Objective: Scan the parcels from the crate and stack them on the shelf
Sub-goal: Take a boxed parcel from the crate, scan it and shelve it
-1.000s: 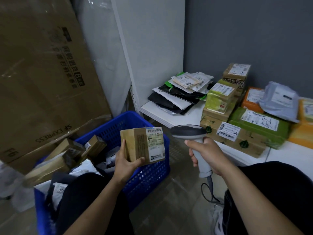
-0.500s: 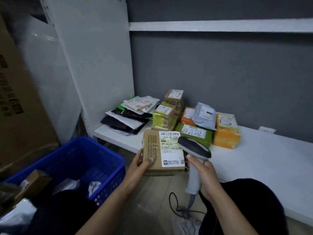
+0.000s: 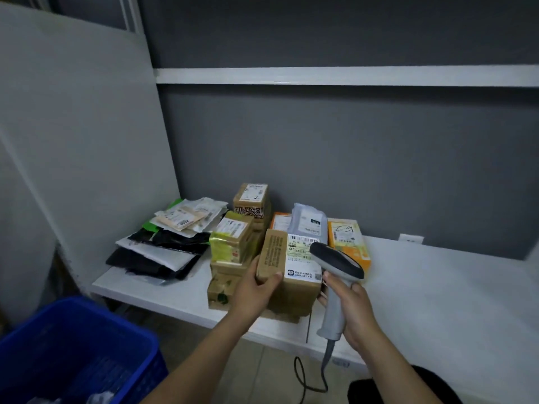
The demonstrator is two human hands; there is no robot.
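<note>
- Your left hand (image 3: 253, 290) is gripping the cardboard parcel (image 3: 287, 268) above the shelf (image 3: 437, 290).
- Your right hand (image 3: 351, 304) is gripping the scanner (image 3: 335, 275) beside its label.

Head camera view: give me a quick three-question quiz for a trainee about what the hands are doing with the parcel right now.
1. True or false: the left hand grips a cardboard box.
2. Multiple choice: what does the right hand hold? A) a scanner B) a roll of tape C) a pen
3. Fill the gap: the blue crate stands on the person's ___ side.

Key: 1 true; 2 A; 3 left.
</note>
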